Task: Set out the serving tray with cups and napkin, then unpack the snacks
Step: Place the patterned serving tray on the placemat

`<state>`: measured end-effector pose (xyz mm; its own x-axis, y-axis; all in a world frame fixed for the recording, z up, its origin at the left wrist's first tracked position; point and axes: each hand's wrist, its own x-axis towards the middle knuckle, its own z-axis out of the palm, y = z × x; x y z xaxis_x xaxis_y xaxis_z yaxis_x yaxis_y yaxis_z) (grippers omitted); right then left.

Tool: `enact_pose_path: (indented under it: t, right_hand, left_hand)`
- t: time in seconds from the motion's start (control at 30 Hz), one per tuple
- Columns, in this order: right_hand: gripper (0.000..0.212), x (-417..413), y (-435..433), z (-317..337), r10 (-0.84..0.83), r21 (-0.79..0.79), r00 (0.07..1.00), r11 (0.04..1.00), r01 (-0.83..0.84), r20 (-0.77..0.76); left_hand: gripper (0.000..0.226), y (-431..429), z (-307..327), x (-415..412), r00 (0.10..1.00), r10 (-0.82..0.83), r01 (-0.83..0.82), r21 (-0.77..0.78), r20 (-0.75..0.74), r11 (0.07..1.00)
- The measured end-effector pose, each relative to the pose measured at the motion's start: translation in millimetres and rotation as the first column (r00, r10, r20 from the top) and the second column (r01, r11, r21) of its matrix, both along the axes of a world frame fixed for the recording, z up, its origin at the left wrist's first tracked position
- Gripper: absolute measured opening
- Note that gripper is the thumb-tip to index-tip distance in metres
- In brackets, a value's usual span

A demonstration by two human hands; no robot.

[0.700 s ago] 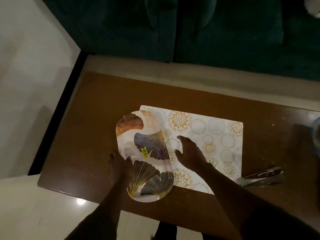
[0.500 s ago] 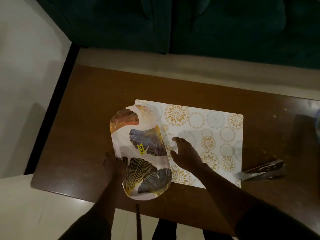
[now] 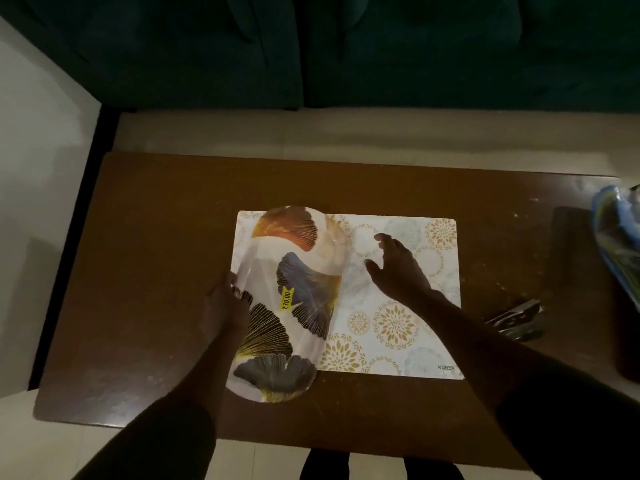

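**Tray Swung Onto Mat, Cups and Napkin Yet to Come**

Seen from above: oval serving tray (image 3: 294,303), printed with fan-shaped leaves and bearing a yellow price sticker (image 3: 287,298), now lying mostly over the left part of the patterned placemat (image 3: 398,306) on the brown counter (image 3: 156,271). A moment earlier, angled more to the left with much of its near end off the mat on bare wood; now turned closer to straight, far end inside the mat's far-left corner, near end overhanging the mat's near edge toward the counter's near side.

Left hand (image 3: 225,306) clamped on the tray's left rim, thumb on top, apparently steering the turn. Right hand (image 3: 398,268) open and empty, fingers spread, poised over the mat just right of the tray, having moved farther across the mat than 0.5 s ago; contact with the mat not possible to confirm in the dim light.

Near the right edge, a blue-and-clear packet (image 3: 616,244), likely the snacks, newly in frame. A crumpled clear wrapper (image 3: 516,320) just off the mat's right side. Dark green sofa (image 3: 346,46) beyond the counter.

Judged from this: tray placement nearly settled, perhaps 1 more nudge needed. No cups or napkin in sight, so the task looks barely begun, with snacks unopened.
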<state>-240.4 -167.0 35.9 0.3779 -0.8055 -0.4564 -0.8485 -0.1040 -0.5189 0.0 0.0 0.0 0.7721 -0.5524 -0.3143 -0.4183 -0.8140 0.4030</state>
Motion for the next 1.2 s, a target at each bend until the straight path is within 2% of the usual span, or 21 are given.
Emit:
enact_pose_path:
  t: [0.07,0.13,0.2,0.3,0.4,0.67,1.07,1.2]
  right_hand:
    - [0.06,-8.3,-6.3,1.8,-0.018,-0.02,1.0,1.0,0.018,0.01]
    - [0.065,-17.0,-11.9,4.3,-0.028,-0.031,1.0,0.999,0.029,0.013]
    - [0.067,-25.9,-16.5,6.7,-0.049,-0.04,0.999,0.998,0.05,0.008]
    - [0.062,-39.1,-19.3,8.0,-0.077,-0.006,0.997,0.997,0.077,-0.021]
    - [0.053,-52.8,-17.3,5.9,-0.111,0.047,0.993,0.992,0.113,-0.049]
    - [0.034,-82.6,-5.8,-5.8,-0.068,-0.005,0.994,0.998,0.068,-0.081]
    - [0.038,-91.8,-4.2,-13.2,-0.09,-0.031,0.993,0.996,0.088,-0.076]
    - [0.043,-94.2,-4.4,-1.3,-0.152,-0.074,0.986,0.986,0.148,-0.063]
  left_hand:
    - [0.029,-22.8,10.9,-6.4,0.987,-0.145,0.142,0.061,0.062,0.988]
    - [0.034,-44.5,18.4,-11.9,0.957,-0.289,0.286,0.079,0.018,0.955]
    - [0.039,-66.2,22.2,-20.9,0.904,-0.424,0.416,0.112,0.057,0.902]
    - [0.036,-97.9,27.2,-37.8,0.816,-0.564,0.556,0.094,0.13,0.826]
    - [0.036,-120.3,28.0,-52.8,0.732,-0.67,0.662,0.104,0.125,0.743]
    - [0.041,-133.7,17.0,-76.8,0.694,-0.719,0.719,0.03,0.04,0.695]
    - [0.045,-130.7,10.1,-82.0,0.706,-0.705,0.707,0.002,-0.058,0.708]
    - [0.037,-129.0,14.6,-80.7,0.696,-0.717,0.717,0.016,0.033,0.697]
